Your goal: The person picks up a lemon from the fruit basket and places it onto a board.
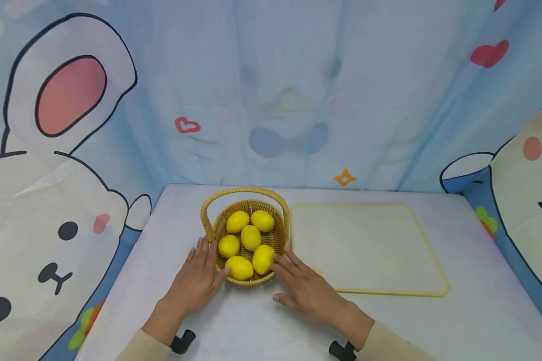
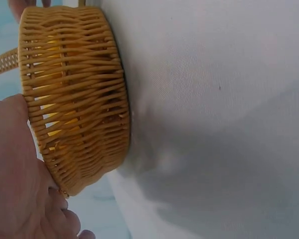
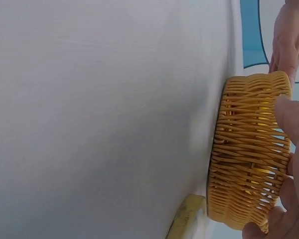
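A round wicker basket (image 1: 248, 282) with an arched handle stands on the white table, and several yellow lemons (image 1: 251, 237) lie inside it. My left hand (image 1: 194, 278) touches the basket's left side with fingers extended, its thumb over the near rim. On the opposite side my right hand (image 1: 309, 288) has its fingers stretched out against the right rim, close to a lemon. The left wrist view shows the woven wall (image 2: 79, 99) with the left thumb at the rim. In the right wrist view the right thumb (image 3: 289, 114) also meets the basket's edge.
To the right of the basket lies a white board (image 1: 366, 250) with a yellow border, flat on the table (image 1: 253, 331). A blue curtain (image 1: 289, 75) printed with cartoon animals hangs behind and at both sides.
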A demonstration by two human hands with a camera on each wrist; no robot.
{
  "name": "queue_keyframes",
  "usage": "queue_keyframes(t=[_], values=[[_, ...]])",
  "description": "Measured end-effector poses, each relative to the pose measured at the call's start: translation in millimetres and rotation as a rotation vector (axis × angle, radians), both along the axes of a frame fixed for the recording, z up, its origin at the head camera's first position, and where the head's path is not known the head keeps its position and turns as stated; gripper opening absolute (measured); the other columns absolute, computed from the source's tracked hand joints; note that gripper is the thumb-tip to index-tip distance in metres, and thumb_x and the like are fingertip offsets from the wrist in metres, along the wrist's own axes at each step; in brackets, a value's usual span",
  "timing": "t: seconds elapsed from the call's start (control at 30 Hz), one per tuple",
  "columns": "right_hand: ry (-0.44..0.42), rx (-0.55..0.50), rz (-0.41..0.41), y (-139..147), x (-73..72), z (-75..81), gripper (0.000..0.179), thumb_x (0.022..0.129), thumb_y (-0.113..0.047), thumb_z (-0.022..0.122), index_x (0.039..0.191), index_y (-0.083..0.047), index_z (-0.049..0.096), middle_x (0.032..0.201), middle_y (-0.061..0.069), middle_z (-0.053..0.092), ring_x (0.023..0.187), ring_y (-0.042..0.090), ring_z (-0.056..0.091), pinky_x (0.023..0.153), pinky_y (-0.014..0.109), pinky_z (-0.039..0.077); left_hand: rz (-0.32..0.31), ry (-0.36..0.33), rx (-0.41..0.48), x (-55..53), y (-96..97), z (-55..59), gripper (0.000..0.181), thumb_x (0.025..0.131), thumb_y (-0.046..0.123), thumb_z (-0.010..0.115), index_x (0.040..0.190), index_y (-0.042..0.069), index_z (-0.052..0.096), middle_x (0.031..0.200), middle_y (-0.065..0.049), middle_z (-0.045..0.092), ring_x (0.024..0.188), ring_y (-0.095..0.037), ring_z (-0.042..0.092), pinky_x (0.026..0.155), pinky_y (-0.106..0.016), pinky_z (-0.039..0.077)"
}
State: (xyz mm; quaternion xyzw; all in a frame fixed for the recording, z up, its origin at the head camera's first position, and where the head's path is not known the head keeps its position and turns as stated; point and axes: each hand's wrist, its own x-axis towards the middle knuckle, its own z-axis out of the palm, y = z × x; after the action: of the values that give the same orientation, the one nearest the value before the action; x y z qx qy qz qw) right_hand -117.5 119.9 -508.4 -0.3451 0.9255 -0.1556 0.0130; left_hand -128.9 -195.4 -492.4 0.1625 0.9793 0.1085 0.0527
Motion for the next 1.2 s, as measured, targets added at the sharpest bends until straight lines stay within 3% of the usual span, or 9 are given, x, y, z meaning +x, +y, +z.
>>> queue_keyframes(t=[0.1, 0.27, 0.37, 0.5, 0.63, 0.77, 0.97, 1.2], values=[[0.026, 0.015, 0.016, 0.7, -2.4, 4.7, 0.066, 0.104, -0.048, 0.065, 0.155, -0.010, 0.050, 0.169, 0.009, 0.039, 0.162, 0.034, 0.022, 0.128, 0.049, 0.032, -0.012, -0.029, 0.007, -1.9, -1.8, 0.4, 0.088, 0.112, 0.059, 0.035, 0.166, -0.005, 0.012, 0.174, -0.027, 0.000, 0.164, -0.039, 0.002, 0.133, -0.056, 0.011], [0.062, -0.013, 0.024, -4.9, -12.6, 25.0, 0.057, 0.101, -0.039, 0.073, 0.148, -0.010, 0.060, 0.157, 0.012, 0.055, 0.151, 0.035, 0.045, 0.122, 0.050, 0.041, -0.014, -0.030, 0.010, -2.8, -3.4, 0.5, 0.089, 0.111, 0.061, 0.034, 0.166, -0.005, 0.012, 0.174, -0.026, 0.000, 0.164, -0.038, 0.002, 0.133, -0.055, 0.010], [0.015, -0.100, 0.016, -16.1, -21.8, 38.4, 0.057, 0.101, -0.034, 0.074, 0.150, -0.011, 0.058, 0.156, 0.014, 0.055, 0.144, 0.036, 0.052, 0.118, 0.052, 0.047, -0.012, -0.032, 0.008, -3.1, -4.4, 0.9, 0.089, 0.111, 0.062, 0.033, 0.166, -0.005, 0.012, 0.174, -0.026, 0.000, 0.164, -0.037, 0.001, 0.133, -0.054, 0.010], [-0.119, -0.259, -0.010, -37.2, -38.1, 49.0, 0.063, 0.102, -0.031, 0.073, 0.158, -0.015, 0.049, 0.163, 0.014, 0.047, 0.147, 0.037, 0.048, 0.117, 0.057, 0.046, 0.000, -0.033, 0.011, -2.9, -4.9, 1.5, 0.089, 0.111, 0.061, 0.036, 0.166, -0.005, 0.013, 0.174, -0.024, 0.001, 0.164, -0.036, 0.001, 0.134, -0.053, 0.010], [-0.231, -0.404, -0.073, -56.6, -58.6, 48.5, 0.067, 0.101, -0.024, 0.074, 0.161, -0.017, 0.045, 0.166, 0.012, 0.043, 0.151, 0.037, 0.044, 0.119, 0.059, 0.043, 0.006, -0.029, 0.020, -3.0, -3.6, 0.3, 0.088, 0.111, 0.060, 0.037, 0.167, -0.004, 0.015, 0.175, -0.023, 0.003, 0.165, -0.035, 0.003, 0.134, -0.052, 0.011], [-0.333, -0.498, -0.158, -66.2, -76.5, 39.9, 0.066, 0.098, -0.017, 0.077, 0.158, -0.017, 0.050, 0.162, 0.010, 0.049, 0.145, 0.038, 0.051, 0.116, 0.058, 0.047, 0.007, -0.032, 0.024, -3.5, -1.4, -2.4, 0.088, 0.110, 0.060, 0.038, 0.167, -0.004, 0.016, 0.175, -0.023, 0.004, 0.165, -0.035, 0.003, 0.134, -0.052, 0.011], [-0.494, -0.520, -0.274, -69.9, -92.5, 30.4, 0.066, 0.097, -0.018, 0.078, 0.158, -0.026, 0.051, 0.161, 0.011, 0.051, 0.142, 0.038, 0.054, 0.114, 0.059, 0.047, 0.010, -0.026, 0.024, -3.3, -0.7, -5.1, 0.089, 0.110, 0.062, 0.036, 0.167, -0.003, 0.016, 0.175, -0.023, 0.005, 0.165, -0.035, 0.003, 0.134, -0.052, 0.013], [-0.589, -0.521, -0.273, -78.6, -103.8, 28.0, 0.066, 0.096, -0.017, 0.078, 0.157, -0.025, 0.052, 0.162, 0.011, 0.049, 0.148, 0.035, 0.047, 0.122, 0.059, 0.038, 0.008, -0.027, 0.024, -4.5, -3.4, -5.4, 0.091, 0.109, 0.065, 0.034, 0.167, -0.002, 0.016, 0.176, -0.022, 0.005, 0.165, -0.034, 0.003, 0.133, -0.052, 0.014]])
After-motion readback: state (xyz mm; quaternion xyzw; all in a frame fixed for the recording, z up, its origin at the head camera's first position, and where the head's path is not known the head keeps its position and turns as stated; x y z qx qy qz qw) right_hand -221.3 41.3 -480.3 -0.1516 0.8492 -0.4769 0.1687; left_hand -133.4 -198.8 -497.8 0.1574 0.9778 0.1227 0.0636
